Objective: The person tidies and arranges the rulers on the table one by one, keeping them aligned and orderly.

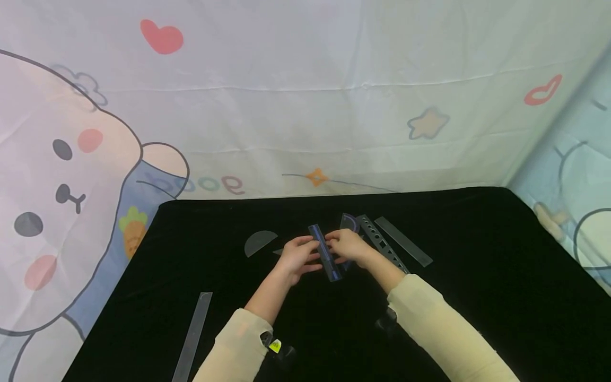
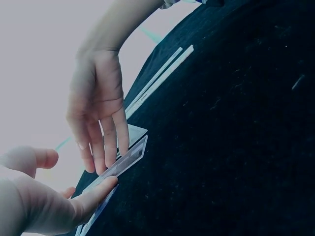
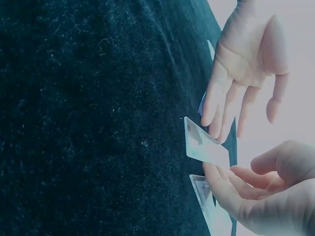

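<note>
Head: blue ruler (image 1: 328,259), slanted
Left hand (image 1: 296,257): extended fingers touch it
Right hand (image 1: 352,247): likewise
Black cloth (image 1: 501,265): protractor (image 1: 260,242) atop

I was in what looked like a curtained-off booth, creased cloth (image 1: 296,63) printed with a cartoon animal (image 1: 100,159), hearts (image 1: 162,38) and a star (image 1: 428,123) hanging behind and beside my black-draped table (image 1: 477,239).

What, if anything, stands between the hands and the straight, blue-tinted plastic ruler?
Nothing visible does. The left hand and right hand reach the straight, blue-tinted plastic ruler from opposite sides, fingers at its edges. A clear, blue-marked plastic piece lies partly hidden by the right hand, not in between.
</note>
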`<move>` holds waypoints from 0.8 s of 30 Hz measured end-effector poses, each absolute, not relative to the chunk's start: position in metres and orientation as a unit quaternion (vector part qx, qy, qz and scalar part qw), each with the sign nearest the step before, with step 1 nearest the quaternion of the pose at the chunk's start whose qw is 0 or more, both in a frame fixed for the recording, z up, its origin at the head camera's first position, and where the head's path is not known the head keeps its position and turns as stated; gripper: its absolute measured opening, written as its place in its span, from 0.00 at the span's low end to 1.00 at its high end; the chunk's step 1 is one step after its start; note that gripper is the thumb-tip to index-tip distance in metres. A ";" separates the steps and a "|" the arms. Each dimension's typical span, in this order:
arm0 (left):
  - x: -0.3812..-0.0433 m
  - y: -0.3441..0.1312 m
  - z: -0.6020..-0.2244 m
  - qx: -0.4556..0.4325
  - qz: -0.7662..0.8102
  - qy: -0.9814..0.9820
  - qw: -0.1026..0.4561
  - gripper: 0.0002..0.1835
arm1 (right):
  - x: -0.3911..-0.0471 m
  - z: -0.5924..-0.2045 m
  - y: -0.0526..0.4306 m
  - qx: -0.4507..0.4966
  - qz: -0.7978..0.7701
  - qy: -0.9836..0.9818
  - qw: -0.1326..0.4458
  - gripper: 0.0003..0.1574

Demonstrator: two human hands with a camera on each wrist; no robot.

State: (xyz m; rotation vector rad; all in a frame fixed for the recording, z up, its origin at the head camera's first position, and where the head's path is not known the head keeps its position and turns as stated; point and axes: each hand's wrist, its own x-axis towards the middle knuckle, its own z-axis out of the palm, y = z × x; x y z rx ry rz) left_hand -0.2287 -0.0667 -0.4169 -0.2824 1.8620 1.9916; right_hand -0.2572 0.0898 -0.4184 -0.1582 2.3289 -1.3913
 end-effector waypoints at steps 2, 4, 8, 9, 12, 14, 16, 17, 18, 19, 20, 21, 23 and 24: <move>-0.228 -0.066 -0.417 -0.105 0.713 0.664 0.198 0.27 | -0.258 -0.419 0.091 -0.055 -0.513 0.828 0.220 0.24; -0.228 -0.066 -0.417 -0.108 0.716 0.661 0.197 0.27 | -0.258 -0.420 0.093 -0.049 -0.526 0.817 0.230 0.25; -0.228 -0.065 -0.417 -0.120 0.722 0.653 0.195 0.27 | -0.259 -0.422 0.097 -0.040 -0.550 0.798 0.243 0.25; -0.228 -0.065 -0.418 -0.121 0.723 0.652 0.194 0.27 | -0.260 -0.422 0.097 -0.034 -0.557 0.792 0.246 0.25; -0.228 -0.064 -0.418 -0.125 0.723 0.651 0.192 0.26 | -0.261 -0.424 0.099 -0.031 -0.570 0.781 0.252 0.26; -0.228 -0.064 -0.418 -0.126 0.722 0.654 0.190 0.26 | -0.261 -0.425 0.099 -0.029 -0.577 0.775 0.255 0.26; -0.228 -0.063 -0.418 -0.128 0.720 0.655 0.188 0.26 | -0.261 -0.425 0.100 -0.028 -0.582 0.771 0.257 0.26; -0.228 -0.063 -0.418 -0.129 0.720 0.656 0.187 0.26 | -0.260 -0.425 0.100 -0.025 -0.585 0.769 0.258 0.26; -0.228 -0.063 -0.418 -0.129 0.720 0.656 0.187 0.26 | -0.260 -0.425 0.100 -0.024 -0.586 0.767 0.258 0.26; -0.228 -0.063 -0.418 -0.129 0.719 0.657 0.186 0.26 | -0.260 -0.425 0.101 -0.021 -0.589 0.766 0.259 0.26; -0.228 -0.062 -0.418 -0.129 0.719 0.657 0.186 0.26 | -0.260 -0.425 0.101 -0.019 -0.590 0.764 0.259 0.26; -0.227 -0.062 -0.418 -0.128 0.719 0.657 0.185 0.26 | -0.260 -0.426 0.101 -0.015 -0.593 0.763 0.258 0.26; -0.227 -0.062 -0.418 -0.127 0.719 0.658 0.184 0.25 | -0.260 -0.426 0.101 -0.010 -0.596 0.760 0.257 0.26; -0.227 -0.062 -0.418 -0.127 0.719 0.658 0.183 0.25 | -0.260 -0.427 0.101 -0.008 -0.597 0.760 0.256 0.26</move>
